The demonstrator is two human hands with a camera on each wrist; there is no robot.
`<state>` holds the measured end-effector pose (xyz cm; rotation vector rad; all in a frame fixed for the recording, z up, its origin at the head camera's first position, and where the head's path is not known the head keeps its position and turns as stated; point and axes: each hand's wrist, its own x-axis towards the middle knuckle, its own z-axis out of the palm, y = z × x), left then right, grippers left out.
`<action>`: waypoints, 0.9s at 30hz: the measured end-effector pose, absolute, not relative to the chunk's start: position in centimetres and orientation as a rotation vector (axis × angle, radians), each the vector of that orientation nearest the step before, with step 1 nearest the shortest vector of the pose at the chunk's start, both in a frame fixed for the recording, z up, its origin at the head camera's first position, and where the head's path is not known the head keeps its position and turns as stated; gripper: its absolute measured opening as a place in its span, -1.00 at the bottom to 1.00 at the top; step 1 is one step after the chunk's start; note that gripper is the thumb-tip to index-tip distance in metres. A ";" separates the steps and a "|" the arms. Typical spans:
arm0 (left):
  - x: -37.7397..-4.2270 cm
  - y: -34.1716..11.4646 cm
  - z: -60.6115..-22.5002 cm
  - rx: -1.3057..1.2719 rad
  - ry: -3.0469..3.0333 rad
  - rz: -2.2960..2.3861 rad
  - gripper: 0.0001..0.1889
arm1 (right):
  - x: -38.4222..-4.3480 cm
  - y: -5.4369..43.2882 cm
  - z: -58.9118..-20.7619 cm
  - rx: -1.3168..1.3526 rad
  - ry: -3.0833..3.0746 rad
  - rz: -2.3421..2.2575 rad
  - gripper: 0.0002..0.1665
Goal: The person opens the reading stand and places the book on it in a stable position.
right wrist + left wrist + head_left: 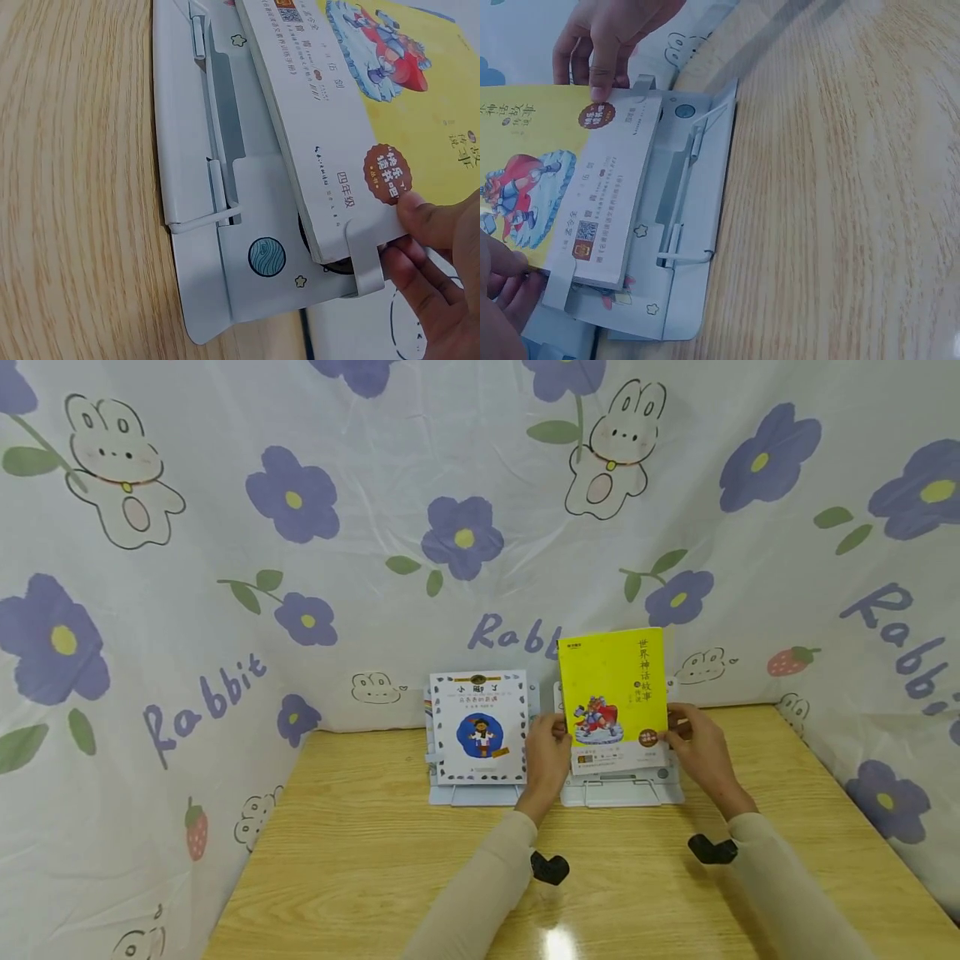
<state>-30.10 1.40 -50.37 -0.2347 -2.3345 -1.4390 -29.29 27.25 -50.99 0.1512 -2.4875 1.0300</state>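
A yellow book with a white lower band leans back over the right-hand white book stand. My left hand pinches its left edge, low down. On the opposite edge my right hand grips it, the thumb on the cover by the round brown seal and the other fingers behind. In the right wrist view a white side clip of the stand overlaps the book's lower corner. Another clip stands at the other lower corner, beside my left fingers. The book's bottom edge sits above the stand's wire bracket.
Left of my left hand, a white book with a blue round picture leans on a second book stand. A curtain printed with rabbits and purple flowers hangs behind the wooden table. Black wrist-camera mounts stick out from both sleeves.
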 end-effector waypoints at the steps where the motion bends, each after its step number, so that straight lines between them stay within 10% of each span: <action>1: -30.1 1.4 -50.4 -0.234 -2.327 -1.438 -0.74 | -29.3 27.2 -51.0 0.146 -2.487 1.030 -0.44; 27: -29.9 1.0 -50.8 -0.240 -2.329 -1.470 -0.68 | -28.5 26.9 -51.6 0.117 -2.487 1.101 -0.64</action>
